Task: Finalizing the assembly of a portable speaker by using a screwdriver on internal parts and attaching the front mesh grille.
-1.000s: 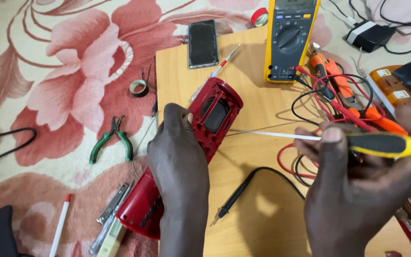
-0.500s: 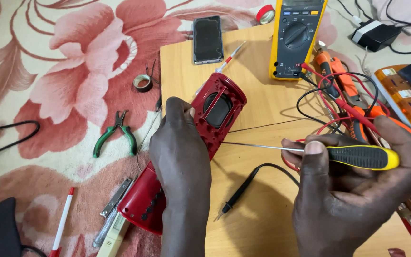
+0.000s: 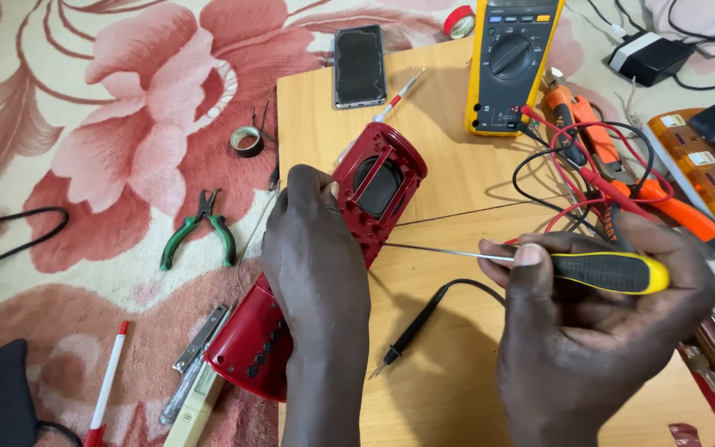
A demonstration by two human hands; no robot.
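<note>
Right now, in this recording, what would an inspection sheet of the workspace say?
Surface: wooden board lying on a floral carpet.
Job's things: red casing partly on the board, open side up; screwdriver, black and yellow handle, thin shaft pointing at the casing.
Clutter: multimeter, phone, green pliers, tape roll, red pen, orange power strip.
Grippers: left hand presses on the casing; right hand grips the screwdriver.
Cables: red and black probe leads tangled at the right; black probe loose on the board.
Surroundings: black cord on the carpet at the left.
</note>
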